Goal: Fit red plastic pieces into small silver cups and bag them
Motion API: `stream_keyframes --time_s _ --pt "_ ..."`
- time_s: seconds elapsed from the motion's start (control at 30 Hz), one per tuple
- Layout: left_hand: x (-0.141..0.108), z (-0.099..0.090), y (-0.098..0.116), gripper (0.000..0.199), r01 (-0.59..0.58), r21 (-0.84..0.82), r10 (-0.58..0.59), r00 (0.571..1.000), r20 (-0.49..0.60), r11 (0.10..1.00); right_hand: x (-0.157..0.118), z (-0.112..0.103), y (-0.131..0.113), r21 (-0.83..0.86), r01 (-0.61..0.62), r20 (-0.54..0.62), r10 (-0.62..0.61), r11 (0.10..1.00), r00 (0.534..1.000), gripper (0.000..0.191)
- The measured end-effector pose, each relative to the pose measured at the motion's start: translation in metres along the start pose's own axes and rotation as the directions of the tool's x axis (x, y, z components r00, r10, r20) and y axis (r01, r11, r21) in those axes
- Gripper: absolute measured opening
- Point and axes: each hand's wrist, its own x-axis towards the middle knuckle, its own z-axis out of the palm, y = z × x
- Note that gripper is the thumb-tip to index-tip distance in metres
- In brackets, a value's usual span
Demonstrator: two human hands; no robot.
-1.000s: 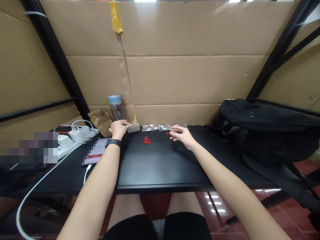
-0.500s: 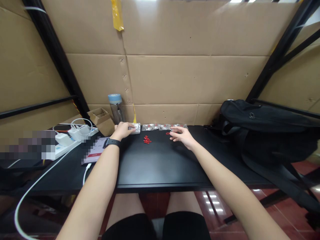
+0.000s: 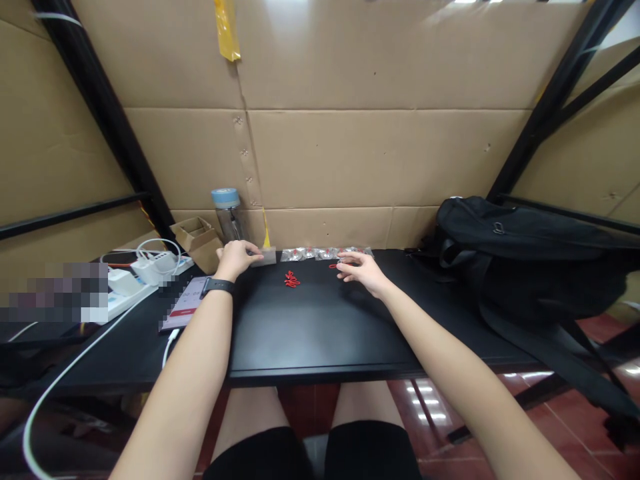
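My left hand [image 3: 239, 259] is at the back left of the black table, thumb and forefinger pinched at the edge of a clear plastic bag [image 3: 266, 257]. My right hand [image 3: 364, 272] hovers over the table on the right, its fingertips closed on a red cord loop [image 3: 333, 266] with a small pale part mostly hidden by the fingers. Between the hands lies a small pile of red cord loops [image 3: 292, 280]. Behind them, filled clear packets [image 3: 300, 254] with shiny and red contents form a row along the back edge.
At the left stand a blue-lidded bottle [image 3: 227, 215], an open cardboard box [image 3: 199, 245], a phone [image 3: 184, 303] on a cable and a power strip [image 3: 125, 297] with chargers. A black bag [image 3: 530, 267] fills the right side. A cardboard wall [image 3: 325, 160] closes the back.
My left thumb and forefinger have come together at the bag, which now looks flatter and less silvery. My right hand keeps its hold on the red loop. The view has shifted slightly.
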Motion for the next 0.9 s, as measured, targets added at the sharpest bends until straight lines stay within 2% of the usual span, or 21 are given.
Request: stream_keyframes --time_s 0.13,0.3,0.37,0.47,0.53,0.6,0.63,0.7,0.8,0.9 --pt "-0.001 -0.003 0.003 0.03 0.134 -0.105 -0.147 0.98 -0.131 0.985 0.0 0.0 -0.001 0.003 -0.008 -0.008 0.008 1.0 1.0 0.048" --pt "-0.002 -0.009 0.005 0.03 0.159 -0.269 -0.229 0.94 -0.252 0.95 -0.001 0.001 -0.002 0.005 -0.013 -0.021 0.013 1.0 1.0 0.046" --pt "-0.003 -0.01 0.013 0.028 0.083 -0.314 -0.185 0.932 -0.311 0.946 -0.001 0.0 -0.003 -0.005 0.0 -0.023 0.0 1.0 1.0 0.046" --pt "-0.012 -0.006 0.044 0.025 -0.153 -0.342 0.022 0.933 -0.359 0.927 -0.002 -0.001 -0.007 -0.055 0.027 -0.046 -0.03 0.998 0.998 0.047" --pt "-0.025 0.005 0.074 0.021 -0.32 -0.327 0.221 0.926 -0.306 0.889 -0.003 -0.004 -0.011 -0.108 0.05 -0.07 -0.058 0.993 0.996 0.047" --pt "-0.042 0.021 0.107 0.02 -0.445 -0.274 0.415 0.895 -0.163 0.853 -0.003 -0.008 -0.014 -0.154 0.076 -0.086 -0.09 0.985 0.992 0.047" --pt "-0.051 0.029 0.122 0.02 -0.486 -0.252 0.484 0.872 -0.076 0.837 -0.003 -0.011 -0.015 -0.172 0.086 -0.092 -0.102 0.981 0.991 0.047" --pt "-0.069 0.043 0.146 0.018 -0.57 -0.245 0.602 0.795 0.075 0.784 -0.001 -0.017 -0.014 -0.211 0.104 -0.097 -0.127 0.972 0.987 0.049" --pt "-0.087 0.054 0.16 0.022 -0.657 -0.272 0.71 0.667 0.226 0.703 0.002 -0.027 -0.011 -0.304 0.142 -0.083 -0.174 0.942 0.981 0.051" --pt "-0.091 0.053 0.157 0.033 -0.68 -0.322 0.751 0.563 0.345 0.659 0.004 -0.035 -0.012 -0.445 0.183 -0.048 -0.227 0.877 0.973 0.051"
